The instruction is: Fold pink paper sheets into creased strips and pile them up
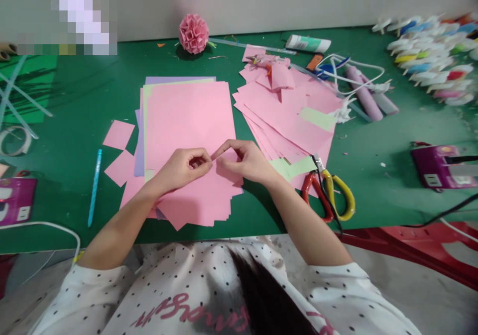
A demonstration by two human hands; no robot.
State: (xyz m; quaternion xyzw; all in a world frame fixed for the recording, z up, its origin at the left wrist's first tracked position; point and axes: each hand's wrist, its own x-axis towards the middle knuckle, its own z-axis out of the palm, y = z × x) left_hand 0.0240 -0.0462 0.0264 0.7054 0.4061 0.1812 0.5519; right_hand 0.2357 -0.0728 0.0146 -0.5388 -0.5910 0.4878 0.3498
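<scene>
While I sit at the green table, which runs right across in front of me, a big pink sheet lies flat in the middle of it on top of a few pale green and purple sheets. To the right of that is a loose heap of pink paper, fanned out and overlapping, with some pale green strips among it. Nearer to me, a stack of pink squares overlaps the lower edge of the big sheet, its corners sticking out unevenly.

My left hand and my right hand rest over that stack, fingertips meeting. Both are closed in a pinch on a small pink square: my left fingers are curled in with thumb and forefinger nipping its edge, and my right forefinger reaches across to the same spot while the rest of that hand covers the paper. The square sits low, just above the stack; I cannot tell whether it touches.

Scissors with red and yellow handles lie just beside my right wrist. A pink paper ball stands at the far edge by the wall, and a blue pen lies well to my left.
</scene>
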